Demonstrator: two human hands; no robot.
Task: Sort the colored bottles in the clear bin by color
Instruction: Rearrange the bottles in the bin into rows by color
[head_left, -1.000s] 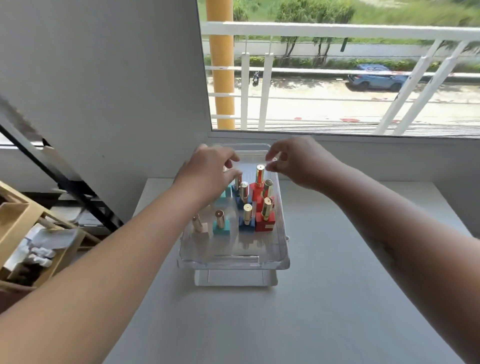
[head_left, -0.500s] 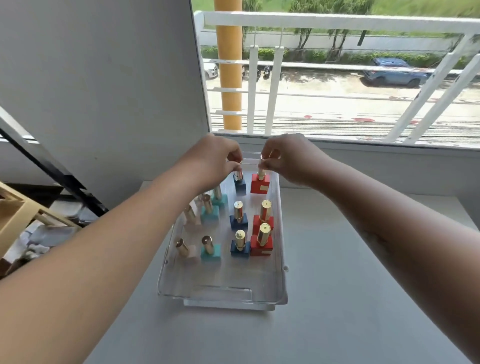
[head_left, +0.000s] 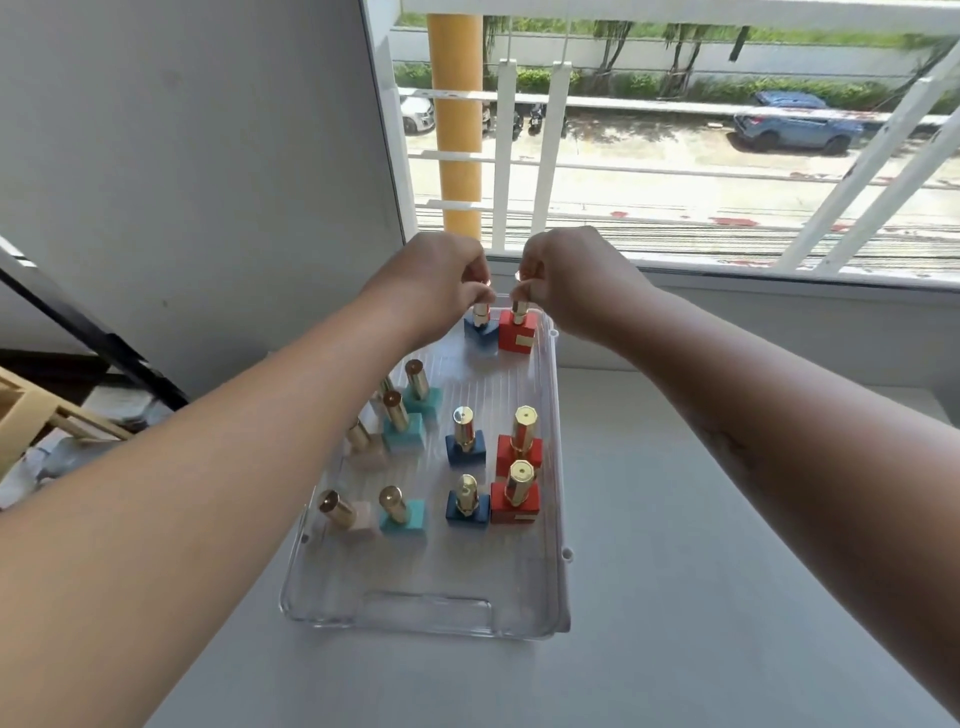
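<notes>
Fingertip pinches on smooth gold caps (head_left: 481, 310)

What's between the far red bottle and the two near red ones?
Nothing: in the head view only bare bin floor separates the far red bottle, pinched by the right hand, from the near red pair.

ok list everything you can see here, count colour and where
clear plastic bin: one, transparent, on the table
white table: one, under the bin
red square bottles with gold caps: three, right column of the bin, the far one held
dark blue bottles with gold caps: three, next column left, the far one held
teal bottles with gold caps: three, further left
pale pink bottles with gold caps: at least two, left edge, others hidden by the arm
blue car: one, outside the window
left hand: pinching the far blue bottle's cap
right hand: pinching the far red bottle's cap
</notes>
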